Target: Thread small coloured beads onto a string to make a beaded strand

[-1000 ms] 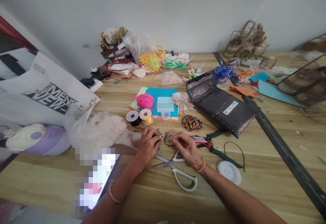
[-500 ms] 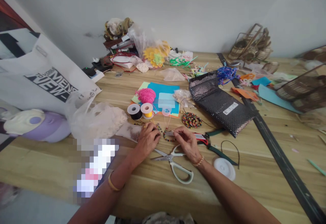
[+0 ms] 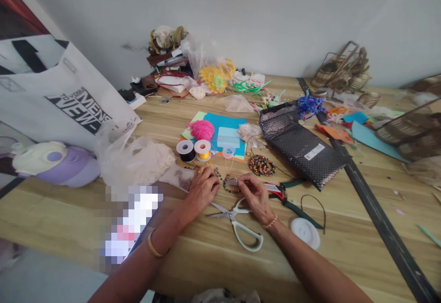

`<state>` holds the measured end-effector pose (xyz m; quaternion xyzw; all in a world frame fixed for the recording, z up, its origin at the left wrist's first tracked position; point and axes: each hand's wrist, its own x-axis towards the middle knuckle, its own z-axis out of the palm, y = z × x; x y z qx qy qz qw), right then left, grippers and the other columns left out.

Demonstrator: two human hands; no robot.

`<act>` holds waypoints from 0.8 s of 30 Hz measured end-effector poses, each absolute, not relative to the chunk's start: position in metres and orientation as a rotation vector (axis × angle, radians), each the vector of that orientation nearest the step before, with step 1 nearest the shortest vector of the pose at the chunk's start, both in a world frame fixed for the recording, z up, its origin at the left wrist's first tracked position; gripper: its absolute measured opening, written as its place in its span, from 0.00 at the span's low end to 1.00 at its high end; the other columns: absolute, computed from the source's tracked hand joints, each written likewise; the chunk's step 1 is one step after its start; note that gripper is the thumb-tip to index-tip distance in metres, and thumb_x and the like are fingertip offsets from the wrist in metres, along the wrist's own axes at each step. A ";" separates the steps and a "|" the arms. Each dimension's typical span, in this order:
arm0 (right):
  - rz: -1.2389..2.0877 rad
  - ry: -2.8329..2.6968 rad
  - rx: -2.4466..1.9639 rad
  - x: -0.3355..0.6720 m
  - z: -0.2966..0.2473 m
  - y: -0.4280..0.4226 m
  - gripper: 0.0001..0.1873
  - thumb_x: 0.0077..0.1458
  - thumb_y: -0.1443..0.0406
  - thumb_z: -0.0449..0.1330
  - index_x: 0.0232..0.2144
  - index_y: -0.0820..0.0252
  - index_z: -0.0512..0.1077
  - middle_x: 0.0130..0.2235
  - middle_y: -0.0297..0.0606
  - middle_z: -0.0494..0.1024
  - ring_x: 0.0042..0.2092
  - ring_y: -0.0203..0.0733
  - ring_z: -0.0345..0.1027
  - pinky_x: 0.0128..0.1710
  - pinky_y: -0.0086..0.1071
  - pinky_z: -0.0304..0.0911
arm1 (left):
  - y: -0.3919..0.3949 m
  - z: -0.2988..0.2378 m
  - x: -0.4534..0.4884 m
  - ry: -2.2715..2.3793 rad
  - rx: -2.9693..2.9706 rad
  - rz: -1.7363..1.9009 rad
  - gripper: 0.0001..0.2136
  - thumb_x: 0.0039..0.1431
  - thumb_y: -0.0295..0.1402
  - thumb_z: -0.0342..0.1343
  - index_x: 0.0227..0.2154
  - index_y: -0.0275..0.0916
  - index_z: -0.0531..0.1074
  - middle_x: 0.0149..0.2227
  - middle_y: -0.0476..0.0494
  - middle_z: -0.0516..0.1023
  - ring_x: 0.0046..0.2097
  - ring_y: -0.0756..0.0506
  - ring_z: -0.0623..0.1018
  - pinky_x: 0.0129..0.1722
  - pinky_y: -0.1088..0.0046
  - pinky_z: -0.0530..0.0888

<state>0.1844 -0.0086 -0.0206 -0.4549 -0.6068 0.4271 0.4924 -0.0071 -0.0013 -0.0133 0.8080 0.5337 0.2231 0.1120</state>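
My left hand (image 3: 203,187) rests on the wooden table (image 3: 213,257) with its fingers curled down over a strand of small coloured beads (image 3: 220,178). My right hand (image 3: 254,193) is pinched on a small metal tool (image 3: 231,182) whose tip meets the bead strand between the two hands. White-handled scissors (image 3: 237,222) lie open on the table just in front of both hands. A thin cord runs from the beads up to a small clear spool (image 3: 228,152).
Black (image 3: 185,149) and yellow (image 3: 202,148) thread spools, a pink yarn ball (image 3: 201,129), blue paper sheets (image 3: 223,128) and a pile of beads (image 3: 261,165) lie behind the hands. A black padded mailer (image 3: 303,144), a white lid (image 3: 305,232), a plastic bag (image 3: 132,158) and wicker baskets (image 3: 406,128) surround them.
Both hands stay at the bead strand with only small finger shifts. The view has drifted slightly, so everything sits a little further right and lower in the picture.
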 end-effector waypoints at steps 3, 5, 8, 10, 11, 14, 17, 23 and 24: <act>1.037 -1.483 -1.102 0.185 -0.020 -0.008 0.09 0.58 0.60 0.58 0.29 0.59 0.71 0.28 0.34 0.71 0.28 0.37 0.64 0.27 0.29 0.61 | -0.001 -0.013 -0.007 1.558 2.382 0.644 0.04 0.55 0.26 0.57 0.28 0.38 0.76 0.37 0.41 0.71 0.45 0.40 0.67 0.48 0.60 0.67; 1.027 -1.491 -1.112 0.185 -0.019 -0.009 0.09 0.57 0.60 0.58 0.29 0.59 0.71 0.28 0.34 0.72 0.28 0.37 0.64 0.27 0.29 0.61 | -0.001 -0.013 -0.006 1.555 2.390 0.642 0.04 0.55 0.26 0.57 0.28 0.38 0.76 0.36 0.42 0.72 0.45 0.40 0.67 0.48 0.60 0.67; 1.025 -1.505 -1.126 0.185 -0.018 -0.009 0.10 0.58 0.59 0.58 0.29 0.60 0.71 0.27 0.34 0.72 0.28 0.37 0.64 0.27 0.29 0.60 | 0.000 -0.014 -0.007 1.540 2.383 0.663 0.04 0.55 0.26 0.58 0.28 0.37 0.76 0.36 0.41 0.72 0.45 0.41 0.67 0.48 0.61 0.67; 1.025 -1.518 -1.126 0.185 -0.018 -0.009 0.11 0.58 0.59 0.57 0.29 0.60 0.71 0.27 0.35 0.72 0.28 0.37 0.64 0.27 0.29 0.60 | 0.001 -0.015 -0.007 1.521 2.378 0.684 0.04 0.55 0.25 0.58 0.28 0.37 0.76 0.37 0.41 0.72 0.46 0.41 0.67 0.49 0.61 0.67; 1.021 -1.527 -1.125 0.185 -0.018 -0.009 0.11 0.58 0.59 0.57 0.29 0.60 0.71 0.28 0.35 0.72 0.29 0.37 0.64 0.28 0.28 0.60 | 0.001 -0.015 -0.007 1.509 2.377 0.693 0.04 0.55 0.25 0.57 0.29 0.37 0.76 0.37 0.42 0.72 0.46 0.41 0.67 0.49 0.61 0.67; 1.009 -1.552 -1.118 0.185 -0.020 -0.009 0.10 0.59 0.60 0.57 0.29 0.60 0.71 0.28 0.35 0.71 0.29 0.37 0.64 0.28 0.28 0.59 | 0.001 -0.017 -0.008 1.486 2.371 0.727 0.05 0.55 0.25 0.57 0.28 0.37 0.77 0.37 0.42 0.72 0.46 0.41 0.67 0.49 0.61 0.67; 1.016 -1.565 -1.104 0.186 -0.022 -0.008 0.10 0.59 0.61 0.56 0.29 0.60 0.70 0.28 0.35 0.71 0.28 0.36 0.63 0.27 0.28 0.59 | 0.002 -0.015 -0.007 1.493 2.340 0.782 0.05 0.55 0.24 0.57 0.27 0.37 0.77 0.36 0.41 0.73 0.46 0.41 0.68 0.49 0.61 0.67; 0.906 -1.657 -1.038 0.185 -0.021 -0.009 0.07 0.60 0.64 0.55 0.31 0.59 0.70 0.31 0.38 0.73 0.33 0.39 0.66 0.32 0.30 0.62 | 0.001 0.001 -0.002 1.434 1.835 1.053 0.03 0.52 0.28 0.59 0.25 0.37 0.77 0.31 0.43 0.75 0.38 0.44 0.73 0.42 0.66 0.69; 0.874 -1.681 -1.017 0.184 -0.020 -0.010 0.07 0.60 0.65 0.55 0.31 0.59 0.70 0.31 0.37 0.73 0.33 0.39 0.66 0.32 0.30 0.62 | 0.001 0.003 -0.002 1.413 1.695 1.047 0.03 0.51 0.30 0.60 0.25 0.37 0.77 0.30 0.44 0.76 0.36 0.45 0.73 0.38 0.69 0.69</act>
